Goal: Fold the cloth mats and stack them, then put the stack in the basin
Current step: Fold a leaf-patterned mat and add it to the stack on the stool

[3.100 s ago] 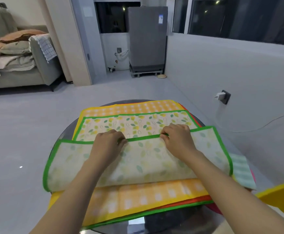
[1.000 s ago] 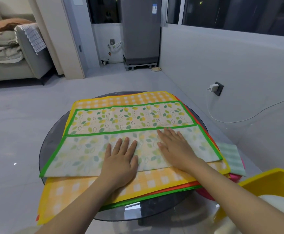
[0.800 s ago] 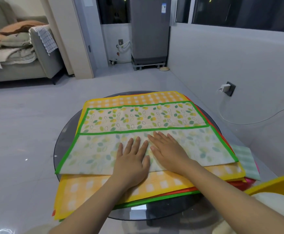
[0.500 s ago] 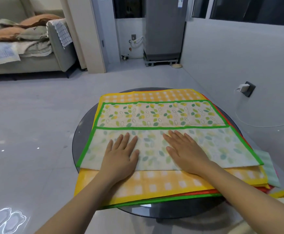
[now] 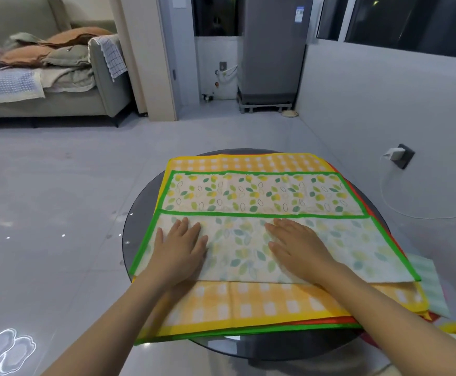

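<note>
1st fold being pressed flat: leaf-print mat on top of mat pile, tabletop centre. Left hand & right hand flat, fingers straight, nothing gripped. Next: 2nd fold, corners to be pinched.

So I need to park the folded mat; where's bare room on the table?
Only thin slivers of glass table: left of the mat pile and along its near edge. Both hands, left hand, right hand, press the leaf mat mid-pile.
</note>
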